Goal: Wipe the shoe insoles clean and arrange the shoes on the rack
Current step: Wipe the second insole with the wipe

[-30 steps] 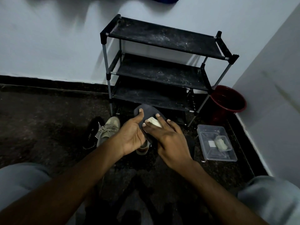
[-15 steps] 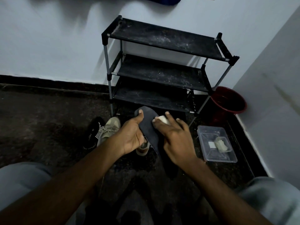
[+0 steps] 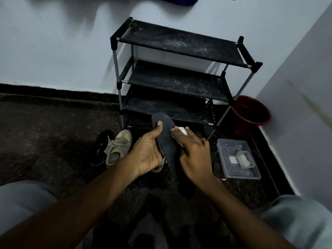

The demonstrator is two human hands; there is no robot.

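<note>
- Grey trouser knees (image 3: 27,200) at the bottom corners, both forearms reach forward over the dark floor (image 3: 45,141)
- Left hand (image 3: 149,151) grips the dark insole (image 3: 166,139) from its left side, thumb on the top face, fingers underneath
- Right hand (image 3: 194,153) holds a white wipe (image 3: 182,130) under its fingers and presses it on the insole's right edge; the hands are close together with the insole clamped between them
- Insole is held off the floor; its long axis runs near to far, narrow end toward the person, broad end far and tipped slightly left
- Key relation: the wipe sits toward the far end, so most of the unwiped length likely lies nearer; the right hand is the one placed to stroke along the axis
- Beige sneaker (image 3: 118,148) and black shoe (image 3: 101,148) on the floor just left of the hands; another shoe mostly hidden under the left hand
- Clear container (image 3: 233,175) on the floor to the right
- Black three-shelf rack (image 3: 179,45) against the wall beyond, dusty, shoes not yet on it; red bucket (image 3: 251,112) beside it
</note>
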